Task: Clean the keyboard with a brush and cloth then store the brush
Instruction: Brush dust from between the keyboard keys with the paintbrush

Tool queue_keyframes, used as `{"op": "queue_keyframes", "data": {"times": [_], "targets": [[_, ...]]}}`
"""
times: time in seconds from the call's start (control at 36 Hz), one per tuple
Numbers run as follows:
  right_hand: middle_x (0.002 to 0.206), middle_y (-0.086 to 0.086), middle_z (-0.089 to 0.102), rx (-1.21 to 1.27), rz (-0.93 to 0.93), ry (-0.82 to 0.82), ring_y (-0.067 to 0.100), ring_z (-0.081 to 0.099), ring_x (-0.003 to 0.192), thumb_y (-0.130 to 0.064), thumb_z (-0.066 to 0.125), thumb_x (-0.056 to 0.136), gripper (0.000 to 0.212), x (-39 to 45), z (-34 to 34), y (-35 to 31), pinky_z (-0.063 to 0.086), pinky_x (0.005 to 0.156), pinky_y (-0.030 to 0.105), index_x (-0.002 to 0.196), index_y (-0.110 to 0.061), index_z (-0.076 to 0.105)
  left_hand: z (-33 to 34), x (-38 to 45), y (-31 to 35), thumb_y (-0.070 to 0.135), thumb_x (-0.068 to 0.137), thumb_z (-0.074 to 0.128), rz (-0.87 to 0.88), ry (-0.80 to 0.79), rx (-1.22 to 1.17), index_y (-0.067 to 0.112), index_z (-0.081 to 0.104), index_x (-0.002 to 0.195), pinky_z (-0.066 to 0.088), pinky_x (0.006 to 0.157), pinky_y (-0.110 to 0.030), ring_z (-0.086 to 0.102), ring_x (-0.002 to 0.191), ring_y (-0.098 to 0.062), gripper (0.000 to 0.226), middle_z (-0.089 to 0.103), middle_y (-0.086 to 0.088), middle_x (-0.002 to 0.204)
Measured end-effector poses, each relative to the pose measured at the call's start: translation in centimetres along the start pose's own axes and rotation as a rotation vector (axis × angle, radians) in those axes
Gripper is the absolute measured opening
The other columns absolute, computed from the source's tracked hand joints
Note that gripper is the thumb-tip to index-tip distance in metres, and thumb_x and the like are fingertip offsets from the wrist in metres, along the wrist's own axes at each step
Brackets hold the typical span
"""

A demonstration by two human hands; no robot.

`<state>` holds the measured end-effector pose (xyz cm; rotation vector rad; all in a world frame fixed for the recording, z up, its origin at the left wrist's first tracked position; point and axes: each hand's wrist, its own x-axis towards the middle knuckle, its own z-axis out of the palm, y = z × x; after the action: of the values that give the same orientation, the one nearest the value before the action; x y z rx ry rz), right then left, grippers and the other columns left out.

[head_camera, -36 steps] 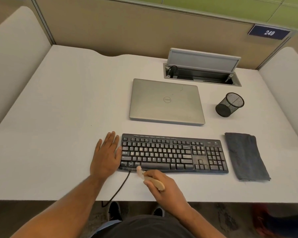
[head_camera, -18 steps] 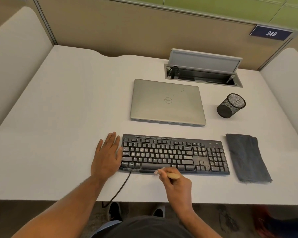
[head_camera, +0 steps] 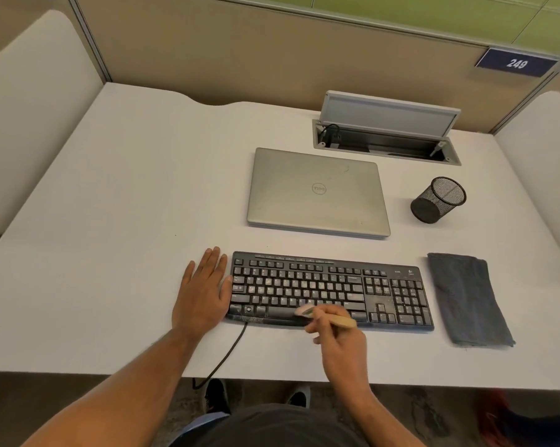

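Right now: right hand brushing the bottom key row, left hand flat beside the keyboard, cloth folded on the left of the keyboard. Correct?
Not quite. The head view shows the cloth folded on the right of the keyboard, not the left. The rest holds: right hand works the brush along the bottom row, left hand lies flat beside the keyboard.

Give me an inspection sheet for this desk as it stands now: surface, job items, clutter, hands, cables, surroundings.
Surface: white desk, a few dark specks.
Job's things: black keyboard, keys dusty; wooden-handled brush, bristles on the bottom key row; grey cloth folded, lying right of the keyboard, untouched.
Clutter: closed silver laptop; black mesh pen cup, contents not visible.
Hands: left hand flat on the desk against the keyboard's left end; right hand grips the brush.
Cables: keyboard cable runs off the front edge; another in the open cable box.
Surroundings: beige partitions, number plate 249.
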<state>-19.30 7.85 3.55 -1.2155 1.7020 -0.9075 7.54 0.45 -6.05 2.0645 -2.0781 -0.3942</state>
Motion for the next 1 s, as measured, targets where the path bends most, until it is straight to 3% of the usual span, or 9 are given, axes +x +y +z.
{"op": "queue_keyframes", "data": {"times": [0.11,0.36,0.53,0.61,0.78,0.89,1.0], "targets": [[0.077,-0.02,0.07,-0.093,0.029,0.106,0.009,0.069,0.073,-0.054,0.046,0.095,0.031,0.2,-0.4,0.5,0.058,0.063,0.023,0.094,-0.031,0.066,0.0,0.0,0.0,0.051,0.1,0.001,0.001,0.004,0.0,0.019,0.021,0.162,0.002,0.128,-0.039,0.0,0.157,-0.009,0.072,0.008,0.004,0.17],[0.106,-0.026,0.07,-0.09,-0.087,-0.298,0.006,0.069,0.101,-0.033,0.054,0.107,0.017,0.4,2.8,-0.3,0.06,0.087,0.033,0.1,-0.033,0.07,0.2,0.0,-0.1,0.047,0.103,0.009,0.008,0.019,0.0,0.016,0.03,0.16,0.008,0.128,-0.042,0.007,0.157,-0.012,0.068,0.016,0.001,0.169],[0.102,-0.027,0.07,-0.138,-0.079,-0.307,0.0,0.067,0.101,-0.033,0.051,0.108,0.016,1.6,2.6,-1.4,0.057,0.083,0.024,0.113,-0.037,0.066,0.2,0.1,-0.1,0.047,0.103,0.01,0.012,0.029,-0.01,0.016,0.029,0.16,0.01,0.128,-0.043,0.008,0.157,-0.012,0.068,0.017,0.001,0.169],[0.102,-0.024,0.069,-0.233,-0.088,-0.353,-0.004,0.064,0.096,-0.03,0.048,0.108,0.02,2.0,2.6,-2.0,0.05,0.078,0.015,0.107,-0.04,0.066,0.1,0.0,-0.1,0.047,0.103,0.01,0.014,0.032,-0.018,0.015,0.03,0.159,0.011,0.128,-0.043,0.009,0.157,-0.013,0.068,0.018,0.0,0.169],[0.098,-0.02,0.07,-0.294,-0.06,-0.462,0.0,0.065,0.089,-0.025,0.047,0.106,0.025,2.5,2.1,-2.6,0.048,0.073,0.017,0.104,-0.028,0.072,0.2,0.0,-0.1,0.047,0.102,0.011,0.011,0.034,-0.028,0.016,0.03,0.16,0.009,0.128,-0.043,0.008,0.157,-0.012,0.068,0.017,0.001,0.169],[0.098,-0.022,0.068,-0.335,-0.106,-0.412,-0.002,0.064,0.088,-0.029,0.045,0.109,0.023,2.5,2.3,-2.9,0.045,0.072,0.014,0.111,-0.032,0.067,0.2,0.0,-0.1,0.047,0.103,0.012,0.015,0.042,-0.027,0.015,0.031,0.159,0.011,0.128,-0.044,0.009,0.157,-0.013,0.067,0.019,0.0,0.169],[0.11,-0.016,0.07,-0.397,-0.118,-0.492,0.0,0.065,0.093,-0.032,0.044,0.108,0.021,2.2,2.8,-2.8,0.05,0.077,0.019,0.109,-0.032,0.065,0.2,0.1,-0.1,0.047,0.103,0.011,0.014,0.036,-0.026,0.016,0.03,0.16,0.01,0.128,-0.043,0.008,0.157,-0.012,0.068,0.018,0.001,0.169]]}}
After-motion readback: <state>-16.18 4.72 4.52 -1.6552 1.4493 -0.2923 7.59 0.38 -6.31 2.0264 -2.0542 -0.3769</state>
